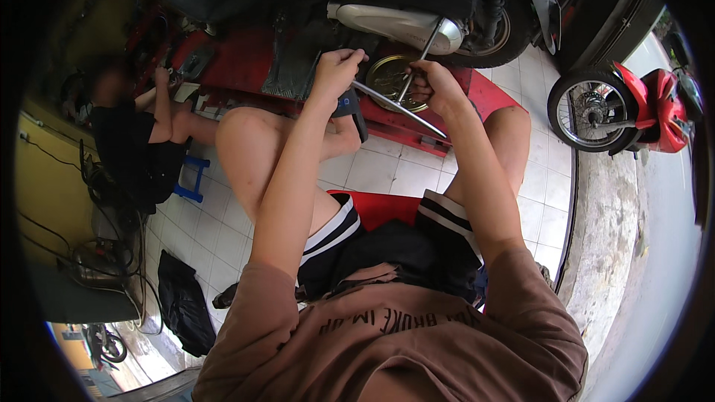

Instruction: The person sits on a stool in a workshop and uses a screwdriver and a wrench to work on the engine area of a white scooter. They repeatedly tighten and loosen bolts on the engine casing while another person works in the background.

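Note:
My right hand [439, 89] is closed around the shaft of a silver T-handle wrench [426, 124]. The shaft slants up toward the scooter's silver engine cover [406, 28]; whether its tip touches the cover I cannot tell. The wrench's crossbar runs from beside my left wrist down to the right. My left hand [337, 76] is raised to the left of the shaft with its fingers curled together; anything in them is too small or hidden to name. Below both hands, a round gold-coloured tray [378, 67] with small parts rests on the red lift platform [491, 94].
At the left another person [130, 130] in dark clothes sits near a blue stool [192, 179], hands at work. A red motorcycle [655, 115] stands at the right by the doorway. A black bag [184, 301] lies on the tiles near hoses and a compressor tank [100, 260].

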Motion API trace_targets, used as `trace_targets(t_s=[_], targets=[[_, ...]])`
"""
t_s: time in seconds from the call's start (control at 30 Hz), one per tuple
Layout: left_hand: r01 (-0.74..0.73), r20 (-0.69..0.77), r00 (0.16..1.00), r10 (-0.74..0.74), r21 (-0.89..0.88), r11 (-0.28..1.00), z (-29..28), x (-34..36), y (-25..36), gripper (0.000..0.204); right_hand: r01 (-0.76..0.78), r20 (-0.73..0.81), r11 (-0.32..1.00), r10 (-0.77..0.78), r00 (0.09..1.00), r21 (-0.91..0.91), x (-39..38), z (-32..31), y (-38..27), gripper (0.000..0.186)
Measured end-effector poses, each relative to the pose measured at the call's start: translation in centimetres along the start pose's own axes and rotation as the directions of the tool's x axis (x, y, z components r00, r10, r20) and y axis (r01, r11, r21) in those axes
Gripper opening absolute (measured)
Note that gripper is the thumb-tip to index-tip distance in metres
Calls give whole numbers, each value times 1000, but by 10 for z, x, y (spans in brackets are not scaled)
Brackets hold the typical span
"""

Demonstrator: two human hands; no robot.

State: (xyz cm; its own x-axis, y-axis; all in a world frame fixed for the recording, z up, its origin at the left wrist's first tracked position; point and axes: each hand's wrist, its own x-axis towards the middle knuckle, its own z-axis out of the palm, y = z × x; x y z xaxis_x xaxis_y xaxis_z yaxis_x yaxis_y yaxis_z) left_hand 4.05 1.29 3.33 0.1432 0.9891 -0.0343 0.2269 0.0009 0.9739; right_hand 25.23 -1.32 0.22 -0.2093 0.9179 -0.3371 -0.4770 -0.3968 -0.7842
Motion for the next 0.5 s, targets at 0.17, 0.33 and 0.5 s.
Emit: trace_targets(t_s=[0.17, 0.33, 0.5], targets=[[206, 185, 959, -217, 76, 976, 18, 47, 11, 25, 39, -31, 996, -36, 999, 85, -11, -20, -15, 20], [-24, 88, 996, 8, 179, 984, 52, 134, -14, 28, 219, -167, 934, -177, 970, 283, -17, -39, -23, 19], [-231, -355, 891, 282, 181, 956, 86, 217, -55, 44, 308, -233, 867, -231, 945, 391, -32, -45, -40, 19]])
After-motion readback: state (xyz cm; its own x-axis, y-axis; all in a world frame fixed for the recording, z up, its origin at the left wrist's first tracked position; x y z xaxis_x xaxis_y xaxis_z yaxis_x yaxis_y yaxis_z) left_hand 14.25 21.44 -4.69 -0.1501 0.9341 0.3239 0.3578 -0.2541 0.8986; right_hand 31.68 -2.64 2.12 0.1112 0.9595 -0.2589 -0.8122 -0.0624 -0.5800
